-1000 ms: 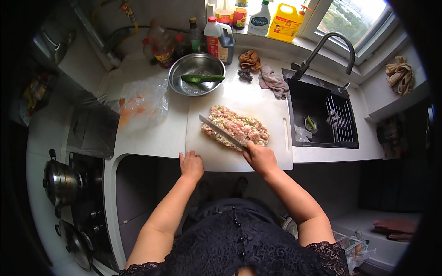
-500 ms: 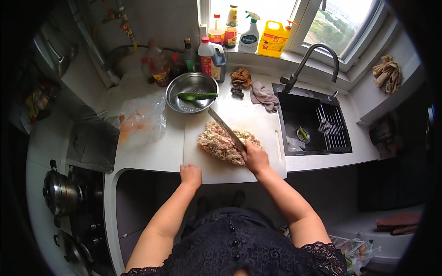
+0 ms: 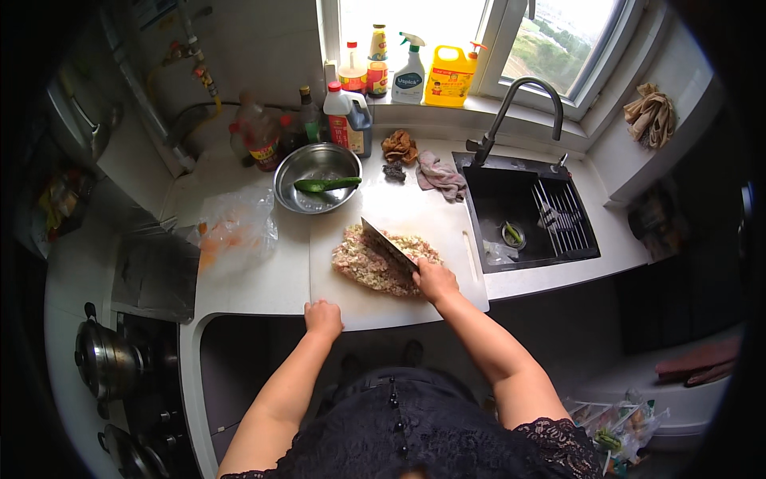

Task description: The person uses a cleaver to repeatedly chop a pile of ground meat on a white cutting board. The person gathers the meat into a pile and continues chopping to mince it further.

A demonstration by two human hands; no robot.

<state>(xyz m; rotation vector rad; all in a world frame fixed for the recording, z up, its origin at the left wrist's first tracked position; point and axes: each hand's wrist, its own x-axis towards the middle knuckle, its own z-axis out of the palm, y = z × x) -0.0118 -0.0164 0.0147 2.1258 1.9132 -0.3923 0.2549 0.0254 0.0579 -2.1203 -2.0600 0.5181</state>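
Observation:
My right hand (image 3: pixel 436 281) is closed round the handle of a cleaver (image 3: pixel 388 243). The blade slants up and to the left, its edge in a flattened heap of minced meat (image 3: pixel 375 275), pale pink with whitish-green bits. Beneath the heap is a white cutting board (image 3: pixel 451 299), its front side at the counter edge. At the board's near left corner my left hand (image 3: pixel 323 318) is closed over the edge, fingers curled; the thumb is hard to make out. Beyond the board, a steel bowl (image 3: pixel 279 185) holds a green cucumber-like vegetable (image 3: pixel 327 184).
A dark sink (image 3: pixel 511 199) with a tap (image 3: pixel 511 104) lies to the right. Cloths (image 3: pixel 440 177) and bottles (image 3: pixel 349 120) stand or lie behind the board. A clear plastic bag (image 3: pixel 235 223) is on the left, past it a pot (image 3: pixel 108 351) on the stove.
The cleaver has come down into the mince, its blade now steeper and pressed in. My left hand keeps its place at the board's corner. The whole view has shifted slightly.

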